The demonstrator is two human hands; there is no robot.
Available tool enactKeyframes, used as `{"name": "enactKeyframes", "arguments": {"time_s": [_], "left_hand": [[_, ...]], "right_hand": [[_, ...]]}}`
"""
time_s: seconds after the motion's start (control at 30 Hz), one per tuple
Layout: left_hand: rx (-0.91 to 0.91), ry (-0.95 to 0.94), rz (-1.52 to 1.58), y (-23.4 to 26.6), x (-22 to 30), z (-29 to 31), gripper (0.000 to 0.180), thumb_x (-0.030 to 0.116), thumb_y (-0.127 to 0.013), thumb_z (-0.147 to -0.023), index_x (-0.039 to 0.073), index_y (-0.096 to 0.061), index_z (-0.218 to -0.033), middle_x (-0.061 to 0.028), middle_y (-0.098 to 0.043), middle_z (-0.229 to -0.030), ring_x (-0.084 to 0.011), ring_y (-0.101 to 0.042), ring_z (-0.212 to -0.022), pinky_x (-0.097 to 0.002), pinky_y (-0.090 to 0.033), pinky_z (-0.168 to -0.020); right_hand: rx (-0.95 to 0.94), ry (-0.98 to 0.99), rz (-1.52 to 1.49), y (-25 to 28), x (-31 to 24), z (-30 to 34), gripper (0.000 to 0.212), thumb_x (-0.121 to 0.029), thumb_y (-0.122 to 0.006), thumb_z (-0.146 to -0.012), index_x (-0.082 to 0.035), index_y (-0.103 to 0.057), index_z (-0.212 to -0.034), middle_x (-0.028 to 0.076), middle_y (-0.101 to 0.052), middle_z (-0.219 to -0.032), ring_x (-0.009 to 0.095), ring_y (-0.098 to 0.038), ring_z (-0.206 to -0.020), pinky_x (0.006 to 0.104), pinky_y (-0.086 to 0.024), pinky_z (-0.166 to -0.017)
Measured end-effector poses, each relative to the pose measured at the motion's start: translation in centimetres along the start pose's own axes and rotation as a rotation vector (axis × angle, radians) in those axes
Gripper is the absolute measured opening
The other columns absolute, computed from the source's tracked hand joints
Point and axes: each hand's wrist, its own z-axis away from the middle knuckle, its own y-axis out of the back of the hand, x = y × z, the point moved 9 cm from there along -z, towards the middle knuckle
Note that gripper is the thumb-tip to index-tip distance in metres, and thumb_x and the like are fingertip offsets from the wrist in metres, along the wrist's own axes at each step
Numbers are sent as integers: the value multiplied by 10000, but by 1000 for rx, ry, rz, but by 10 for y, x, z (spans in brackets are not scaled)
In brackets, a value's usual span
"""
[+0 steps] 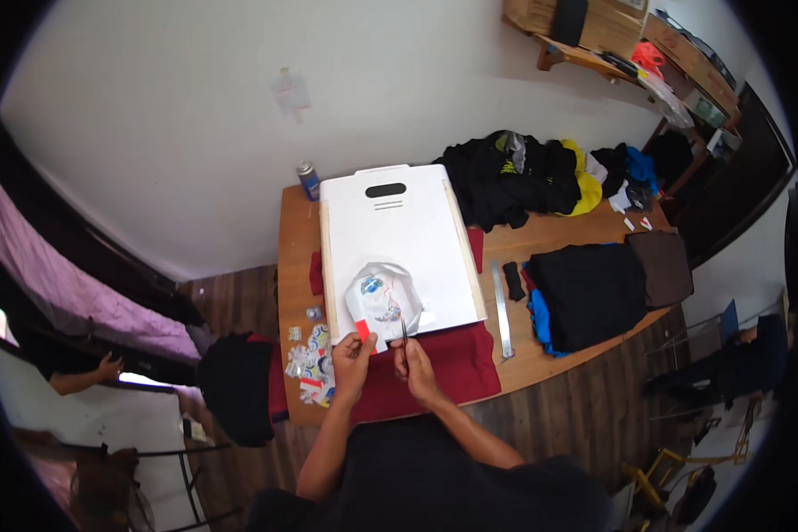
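Observation:
My left hand [351, 365] pinches a small white slip with a red end [363, 332] between thumb and fingers. In my right hand [417, 369] is a thin, dark, pointed tool [404, 329]; whether it is scissors or tweezers I cannot make out. Both hands are side by side at the near edge of a white plastic board [439, 257] with a dark oval slot. Just beyond my fingers, on the board, sits a pale, round-cornered, bowl-like thing [408, 282] with small coloured pieces in it. Under the board spreads maroon cloth [457, 363].
Cut labels or stickers [310, 363] litter the table's left. A spray can [308, 180] stands behind. To the right lie a metal ruler [503, 310], folded black garments [585, 297] and heaped clothes [505, 177]. Another person's hand [108, 367] shows at left; a person [736, 359] sits at right.

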Motion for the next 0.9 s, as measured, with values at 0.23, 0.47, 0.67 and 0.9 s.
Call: {"name": "enactKeyframes", "arguments": {"time_s": [0.23, 0.47, 0.67, 0.9], "left_hand": [[-39, 74, -37, -1, -12, -3, 100, 118, -668, -939, 47, -642, -874, 32, -639, -801, -11, -536, -713, -178, -399, -661], [6, 85, -16, -9, -19, -6, 118, 134, -671, -940, 47, -636, -869, 40, -617, -781, -9, -517, -701, -179, -385, -643], [119, 78, 24, -9, -16, 5, 120, 171, -676, -937, 76, -630, -878, 39, -607, -766, -19, -501, -676, -193, -373, -623], [155, 42, 66, -25, 2, 0, 92, 112, -653, -950, 48, -625, -888, 33, -608, -803, -24, -518, -720, -192, -387, -638]], "right_hand": [[120, 58, 90, 8, -16, 13, 439, -423, -291, -1075, -49, -519, -1094, 1, -445, -677, 62, -384, -558, 205, -328, -510], [50, 28, 146, 10, -14, 17, 390, -388, -333, -1074, -46, -522, -1081, -1, -451, -673, 58, -396, -587, 205, -334, -538], [-50, -9, 213, 12, -24, 11, 386, -387, -340, -1073, -48, -524, -1074, -3, -453, -678, 58, -393, -590, 208, -330, -548], [-20, -31, 212, 30, -42, 5, 402, -367, -312, -1078, -37, -541, -1063, 0, -465, -688, 63, -409, -606, 213, -339, -555]]}}
